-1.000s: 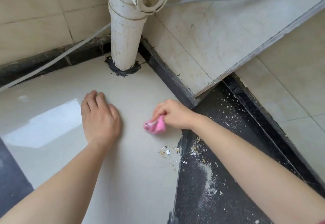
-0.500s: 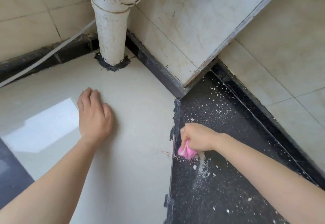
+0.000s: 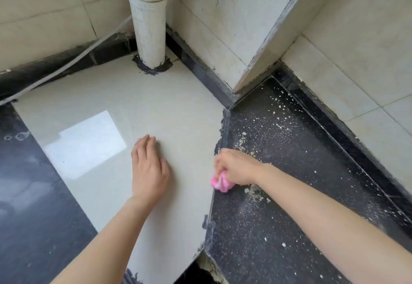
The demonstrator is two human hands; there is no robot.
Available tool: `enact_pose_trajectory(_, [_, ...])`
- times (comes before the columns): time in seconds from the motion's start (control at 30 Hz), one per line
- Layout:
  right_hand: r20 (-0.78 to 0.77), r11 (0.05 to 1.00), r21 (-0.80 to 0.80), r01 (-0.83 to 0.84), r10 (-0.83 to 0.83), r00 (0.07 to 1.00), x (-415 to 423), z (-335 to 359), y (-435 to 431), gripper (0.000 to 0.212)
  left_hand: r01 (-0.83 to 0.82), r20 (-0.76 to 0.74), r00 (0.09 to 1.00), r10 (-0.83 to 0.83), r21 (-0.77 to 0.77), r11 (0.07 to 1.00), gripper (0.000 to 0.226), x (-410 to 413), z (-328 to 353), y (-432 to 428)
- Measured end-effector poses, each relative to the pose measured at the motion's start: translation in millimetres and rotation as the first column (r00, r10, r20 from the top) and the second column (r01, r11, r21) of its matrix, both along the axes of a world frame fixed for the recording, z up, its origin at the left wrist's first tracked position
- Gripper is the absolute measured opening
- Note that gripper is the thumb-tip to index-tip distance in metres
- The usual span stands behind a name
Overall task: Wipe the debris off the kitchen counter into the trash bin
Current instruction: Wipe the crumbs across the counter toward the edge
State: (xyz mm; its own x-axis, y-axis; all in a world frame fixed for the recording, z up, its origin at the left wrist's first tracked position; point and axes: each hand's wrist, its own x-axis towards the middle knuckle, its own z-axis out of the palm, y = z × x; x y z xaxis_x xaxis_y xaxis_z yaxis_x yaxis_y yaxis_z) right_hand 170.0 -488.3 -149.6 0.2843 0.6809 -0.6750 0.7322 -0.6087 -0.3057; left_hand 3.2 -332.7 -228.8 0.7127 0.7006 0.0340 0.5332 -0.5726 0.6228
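Note:
My right hand point(image 3: 238, 166) is closed around a small pink cloth point(image 3: 219, 183), pressed down where the cream tile counter point(image 3: 169, 114) meets the black speckled counter point(image 3: 278, 194). Pale crumbs and dust, the debris point(image 3: 254, 194), lie on the black surface just right of the cloth, with more scattered toward the far corner point(image 3: 276, 125). My left hand point(image 3: 149, 168) rests flat on the cream tile, fingers together, holding nothing. No trash bin is in view.
A white drain pipe point(image 3: 148, 27) rises from the cream tile at the back. A grey cable point(image 3: 66, 65) runs along the left wall base. Tiled walls enclose the back and right. A dark gap point(image 3: 196, 272) opens at the near edge between the two surfaces.
My right hand swept the pink cloth from the cream tile onto the edge of the black counter, pushing the crumbs across the seam. My left hand stayed flat on the tile.

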Motion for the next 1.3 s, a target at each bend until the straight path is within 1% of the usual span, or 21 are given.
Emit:
enact_pose_trajectory(0.07, [0.015, 0.992, -0.125, -0.001, 0.003, 1.0, 5, 11, -30, 0.031, 0.072, -0.073, 0.995, -0.068, 0.055, 0.996, 0.059, -2, 2, -11])
enact_pose_trajectory(0.1, [0.015, 0.991, -0.133, 0.026, -0.024, 1.0, 8, 16, -37, 0.031, 0.1, -0.104, 0.99, -0.093, 0.062, 0.993, 0.059, -2, 4, -17])
enact_pose_trajectory(0.13, [0.002, 0.992, -0.091, 0.084, -0.084, 0.996, 10, 19, -39, 0.03, 0.114, -0.129, 0.986, -0.107, 0.041, 0.993, 0.058, -2, 5, -24])
enact_pose_trajectory(0.2, [-0.028, 0.974, 0.106, 0.201, -0.199, 0.98, 12, 18, -27, 0.027, 0.123, -0.168, 0.978, -0.12, 0.003, 0.992, 0.057, 0, 8, -39])
enact_pose_trajectory(0.27, [-0.04, 0.931, 0.288, 0.225, -0.223, 0.974, 10, 8, -6, 0.033, 0.138, -0.217, 0.967, -0.132, 0.01, 0.99, 0.058, 3, 9, -53])
enact_pose_trajectory(0.33, [-0.013, 0.922, 0.346, 0.172, -0.178, 0.984, 4, -5, 6, 0.039, 0.148, -0.262, 0.955, -0.14, 0.012, 0.989, 0.059, 5, 10, -63])
enact_pose_trajectory(0.43, [0.04, 0.953, 0.282, 0.112, -0.129, 0.991, 0, -13, -16, 0.031, 0.141, -0.297, 0.946, -0.13, 0.016, 0.99, 0.059, 6, 10, -70])
enact_pose_trajectory(0.5, [0.049, 0.978, 0.196, 0.066, -0.077, 0.996, 2, -12, -53, 0.034, 0.133, -0.299, 0.947, -0.117, 0.033, 0.991, 0.059, 7, 10, -73])
enact_pose_trajectory(0.6, [0.033, 0.999, -0.039, -0.005, 0.007, 0.999, 12, 0, -105, 0.041, 0.118, -0.282, 0.954, -0.102, 0.038, 0.992, 0.059, 13, 11, -80])
enact_pose_trajectory(0.67, [-0.019, 0.984, -0.177, 0.021, -0.025, 1.0, 21, 10, -126, 0.039, 0.128, -0.257, 0.96, -0.114, 0.037, 0.991, 0.058, 20, 12, -84])
enact_pose_trajectory(0.7, [-0.026, 0.982, -0.18, 0.059, -0.064, 0.998, 26, 15, -129, 0.04, 0.135, -0.24, 0.963, -0.123, 0.037, 0.99, 0.058, 25, 12, -84])
enact_pose_trajectory(0.73, [-0.021, 0.987, -0.119, 0.11, -0.114, 0.993, 33, 20, -126, 0.042, 0.145, -0.225, 0.965, -0.133, 0.039, 0.989, 0.058, 32, 10, -83])
enact_pose_trajectory(0.77, [-0.015, 0.985, -0.019, 0.173, -0.174, 0.985, 42, 23, -118, 0.043, 0.151, -0.211, 0.968, -0.139, 0.041, 0.988, 0.057, 41, 9, -81])
enact_pose_trajectory(0.83, [-0.025, 0.94, 0.19, 0.284, -0.285, 0.958, 62, 28, -90, 0.041, 0.136, -0.196, 0.973, -0.124, 0.051, 0.989, 0.056, 60, 5, -76])
enact_pose_trajectory(0.93, [-0.021, 0.84, 0.432, 0.328, -0.354, 0.935, 95, 23, -28, 0.037, 0.053, -0.201, 0.979, -0.038, 0.066, 0.996, 0.059, 78, 2, -70])
enact_pose_trajectory(1.0, [-0.008, 0.782, 0.534, 0.322, -0.376, 0.926, 112, 7, 11, 0.038, 0.032, -0.198, 0.98, -0.013, 0.093, 0.995, 0.056, 81, 0, -69])
enact_pose_trajectory(1.03, [0.036, 0.779, 0.557, 0.289, -0.37, 0.928, 117, -3, 27, 0.038, 0.034, -0.193, 0.981, -0.012, 0.107, 0.994, 0.054, 81, 0, -69])
enact_pose_trajectory(1.13, [0.327, 0.871, 0.489, 0.045, -0.23, 0.917, 119, -32, 43, 0.039, 0.022, -0.195, 0.981, 0.003, 0.124, 0.992, 0.05, 82, -3, -68])
enact_pose_trajectory(1.17, [0.348, 0.877, 0.481, 0.005, -0.196, 0.917, 117, -37, 37, 0.041, 0.018, -0.195, 0.981, 0.007, 0.124, 0.992, 0.049, 83, -3, -67])
enact_pose_trajectory(1.27, [0.218, 0.864, 0.501, 0.055, -0.187, 0.958, 113, -41, 4, 0.047, 0.013, -0.203, 0.979, 0.011, 0.118, 0.993, 0.048, 83, -4, -68])
enact_pose_trajectory(1.3, [0.188, 0.889, 0.455, 0.057, -0.158, 0.969, 113, -37, -5, 0.043, 0.01, -0.204, 0.979, 0.014, 0.118, 0.993, 0.048, 83, -4, -68])
